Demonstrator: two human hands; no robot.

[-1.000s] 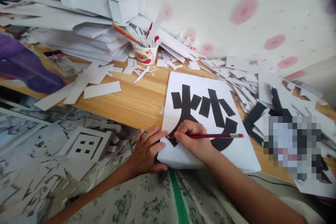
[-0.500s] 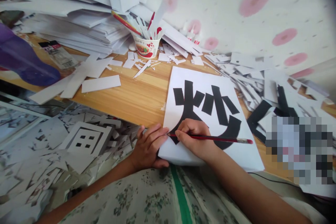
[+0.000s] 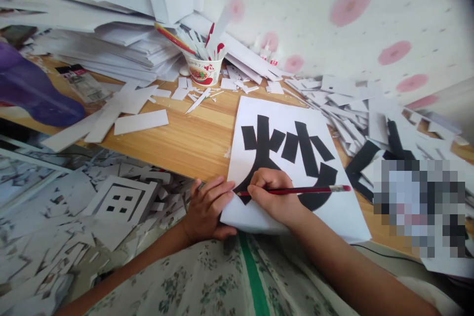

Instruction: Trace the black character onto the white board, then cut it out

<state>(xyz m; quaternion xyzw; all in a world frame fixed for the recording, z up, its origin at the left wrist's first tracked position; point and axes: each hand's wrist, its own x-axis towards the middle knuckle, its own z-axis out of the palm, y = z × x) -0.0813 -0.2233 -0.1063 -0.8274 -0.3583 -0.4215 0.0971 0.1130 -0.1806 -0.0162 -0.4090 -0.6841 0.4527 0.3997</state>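
Note:
My right hand (image 3: 272,192) is closed round a dark red pencil (image 3: 311,189), its tip pointing left at the foot of a black stroke. Beneath it lies a white sheet (image 3: 344,212) bearing a large black Chinese character (image 3: 262,133), whose lower part my right hand partly covers. At the sheet's near left corner, my left hand (image 3: 209,210) holds the edge, with fingers over the left side and the thumb by the near edge. The pencil tip is close to my left fingertips.
A paper cup (image 3: 203,71) full of strips and pens stands at the back before stacked white boards (image 3: 126,44). White offcuts (image 3: 329,101) lie to the right beside black cut pieces (image 3: 363,160). A purple object (image 3: 40,89) is at left; scraps (image 3: 33,237) cover the floor.
The view has shifted slightly. The pencil's back end has risen a little, and its tip stays near the same black stroke. My left hand keeps its place on the sheet's corner.

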